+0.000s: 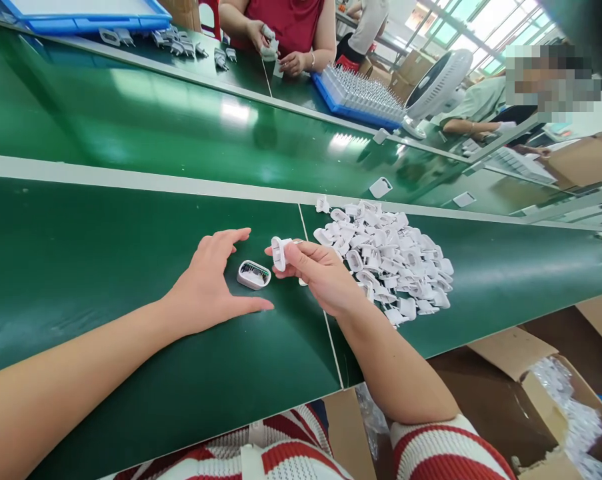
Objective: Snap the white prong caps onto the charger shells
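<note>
On the green tabletop stands a small white oval charger housing (254,275), its top uncovered and a circuit board showing inside. My left hand (211,283) curves around its left side with thumb and fingers spread apart, not visibly touching it. Just right of the housing, my right hand (317,270) pinches a white plastic plug cover (279,253) between thumb and fingers, raised above the table. Under that hand a bit of another white piece (303,282) shows, mostly hidden. A large heap of similar white plug covers (385,257) lies to the right.
Beyond a pale divider strip runs a glossy green belt (181,143) carrying white housings (381,187). Across it a person in a red top (291,27) handles parts beside a blue tray (355,100) of upright pieces and a fan (441,83). Cardboard boxes (545,407) stand below right.
</note>
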Demonstrator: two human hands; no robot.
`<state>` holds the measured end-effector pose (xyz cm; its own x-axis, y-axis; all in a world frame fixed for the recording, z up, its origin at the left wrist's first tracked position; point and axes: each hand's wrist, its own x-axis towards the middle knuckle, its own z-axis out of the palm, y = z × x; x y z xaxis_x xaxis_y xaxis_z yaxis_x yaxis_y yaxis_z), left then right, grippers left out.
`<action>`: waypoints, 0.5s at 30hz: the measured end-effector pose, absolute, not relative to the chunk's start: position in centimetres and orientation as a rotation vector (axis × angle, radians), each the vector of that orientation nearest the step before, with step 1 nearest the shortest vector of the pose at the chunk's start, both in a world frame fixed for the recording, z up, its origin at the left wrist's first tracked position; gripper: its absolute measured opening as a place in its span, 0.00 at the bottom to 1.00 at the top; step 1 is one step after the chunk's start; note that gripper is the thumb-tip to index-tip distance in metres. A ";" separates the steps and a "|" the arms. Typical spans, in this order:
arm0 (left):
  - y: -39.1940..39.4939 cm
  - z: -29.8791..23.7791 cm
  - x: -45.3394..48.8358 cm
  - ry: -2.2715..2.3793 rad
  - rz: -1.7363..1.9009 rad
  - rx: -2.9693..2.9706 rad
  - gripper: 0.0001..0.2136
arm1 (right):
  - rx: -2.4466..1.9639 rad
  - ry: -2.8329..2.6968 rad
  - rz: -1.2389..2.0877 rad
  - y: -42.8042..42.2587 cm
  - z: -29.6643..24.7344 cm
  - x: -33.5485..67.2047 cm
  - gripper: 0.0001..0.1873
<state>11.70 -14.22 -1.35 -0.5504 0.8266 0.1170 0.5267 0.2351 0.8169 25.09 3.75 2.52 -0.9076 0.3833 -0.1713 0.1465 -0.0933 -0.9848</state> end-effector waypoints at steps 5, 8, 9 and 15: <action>-13.7 -1.4 12.7 2.300 1.307 1.151 0.32 | -0.599 -2.055 2.113 2.9 1.8 25.0 0.19; -14.2 -1.3 11.9 2.006 1.384 1.164 0.25 | -0.623 -2.094 2.162 2.9 2.0 25.3 0.20; -14.5 -1.3 11.6 1.876 1.396 1.172 0.28 | -0.636 -2.108 2.152 3.1 2.2 25.4 0.20; -14.7 -1.3 10.7 1.843 1.365 1.149 0.38 | -0.501 -2.309 1.490 4.6 2.7 25.8 0.11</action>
<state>10.74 -14.69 -1.26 -0.4692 0.8818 0.0469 0.3017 0.1102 0.9470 25.83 4.64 2.68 -0.8775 0.4697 0.0970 0.1052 0.3858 -0.9166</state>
